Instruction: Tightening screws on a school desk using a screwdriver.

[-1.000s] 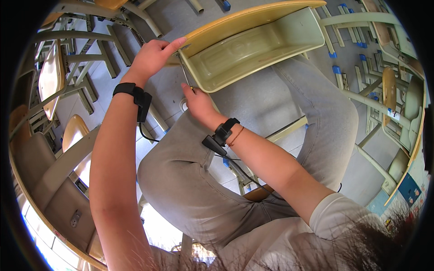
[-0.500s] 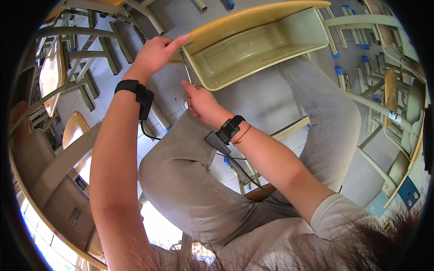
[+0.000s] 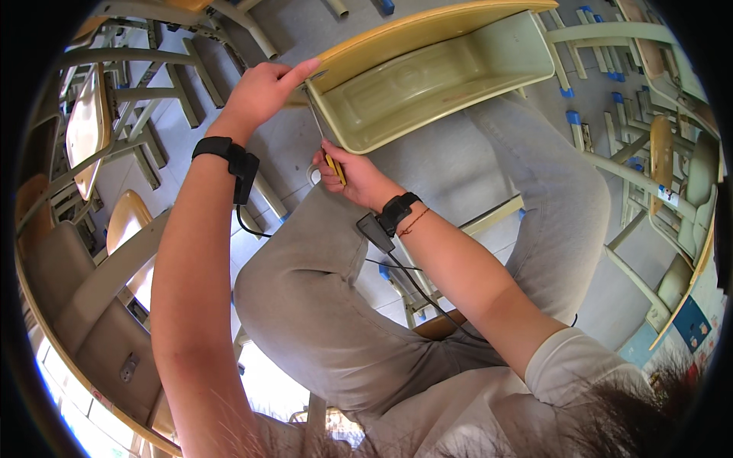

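A school desk with a wooden top (image 3: 427,38) stands tilted in view, its pale green open compartment (image 3: 435,84) facing me. At its left end my left hand (image 3: 263,95) grips the top's corner, thumb along the edge and the other fingers mostly hidden. Below that corner, my right hand (image 3: 347,175) is closed around the yellow handle of a screwdriver (image 3: 334,166). The thin metal shaft runs up beside the compartment's left wall, and its tip is near the underside of the desk top. I cannot make out a screw there.
My grey-trousered legs (image 3: 305,275) spread below the desk. Chairs with wooden seats (image 3: 88,130) crowd the left, and more frames with blue feet (image 3: 573,118) stand at the right. Black cables (image 3: 427,298) hang from the wrist bands. A grey desk (image 3: 84,305) is at the lower left.
My right hand has turned and shifted slightly down and right, showing more of the yellow handle. My left hand stays at the desk's corner.
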The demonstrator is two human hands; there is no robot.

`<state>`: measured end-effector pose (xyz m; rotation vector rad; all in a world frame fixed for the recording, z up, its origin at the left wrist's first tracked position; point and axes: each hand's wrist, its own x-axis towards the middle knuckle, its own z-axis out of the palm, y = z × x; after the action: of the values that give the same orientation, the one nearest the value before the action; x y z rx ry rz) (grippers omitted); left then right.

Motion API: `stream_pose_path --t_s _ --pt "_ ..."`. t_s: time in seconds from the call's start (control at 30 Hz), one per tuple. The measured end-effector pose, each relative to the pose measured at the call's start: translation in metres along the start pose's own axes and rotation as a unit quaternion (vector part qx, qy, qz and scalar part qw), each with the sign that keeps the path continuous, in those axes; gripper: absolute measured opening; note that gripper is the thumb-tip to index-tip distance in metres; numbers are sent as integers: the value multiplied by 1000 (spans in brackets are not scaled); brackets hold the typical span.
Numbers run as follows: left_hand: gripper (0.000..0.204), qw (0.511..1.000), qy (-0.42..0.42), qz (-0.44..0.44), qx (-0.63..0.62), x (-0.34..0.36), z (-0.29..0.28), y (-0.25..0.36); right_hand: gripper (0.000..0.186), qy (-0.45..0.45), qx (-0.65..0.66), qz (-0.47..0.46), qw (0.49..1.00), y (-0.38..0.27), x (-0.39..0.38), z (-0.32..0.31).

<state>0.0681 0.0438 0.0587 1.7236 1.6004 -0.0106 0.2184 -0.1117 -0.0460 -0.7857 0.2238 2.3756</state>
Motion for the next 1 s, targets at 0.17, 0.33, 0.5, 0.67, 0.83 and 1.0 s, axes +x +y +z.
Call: stream_pose_path --t_s 0.17,0.33,0.5,0.67,0.83,1.0 --pt "81 1000 3 9 -11 1 2 -5 45 -97 -6 52 994 -7 -11 8" --pt "74 1000 18 21 -13 0 5 -2 45 33 -151 -36 987 -1 -8 11" --pt "74 1000 9 11 -11 1 5 -2 47 192 -369 -199 888 16 5 21" --pt "75 1000 15 15 -3 1 6 -1 50 347 -545 -345 681 30 13 22" --pt "75 1000 16 12 6 0 4 1 31 163 -373 -123 905 10 4 11" --pt "79 1000 10 13 9 0 3 0 30 3 3 -30 1000 -2 -16 -3"
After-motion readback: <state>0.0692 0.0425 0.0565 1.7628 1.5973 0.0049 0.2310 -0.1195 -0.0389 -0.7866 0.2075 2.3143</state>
